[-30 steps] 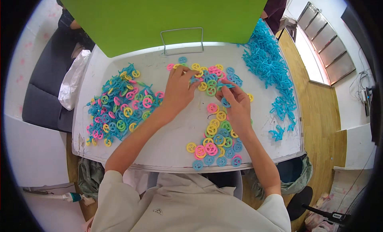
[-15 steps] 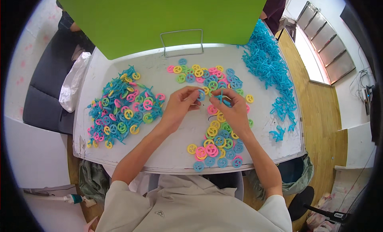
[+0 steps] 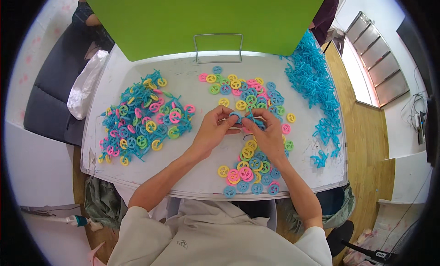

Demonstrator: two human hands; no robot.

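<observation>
Blue wheel (image 3: 235, 117) is pinched by left hand (image 3: 212, 131), blue branched piece (image 3: 250, 114) by right hand (image 3: 270, 136).

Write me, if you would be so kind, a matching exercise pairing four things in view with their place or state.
1. left hand
2. white bag
3. loose blue parts
4. green panel

A. along the table's right edge
B. holding a blue wheel
C. across the table's far side
D. at the table's left edge

Pairs: 1-B, 2-D, 3-A, 4-C

From here I see a round blue wheel (image 3: 235, 118) held up just left of a thin, partly hidden blue stick piece (image 3: 250, 114).
</observation>
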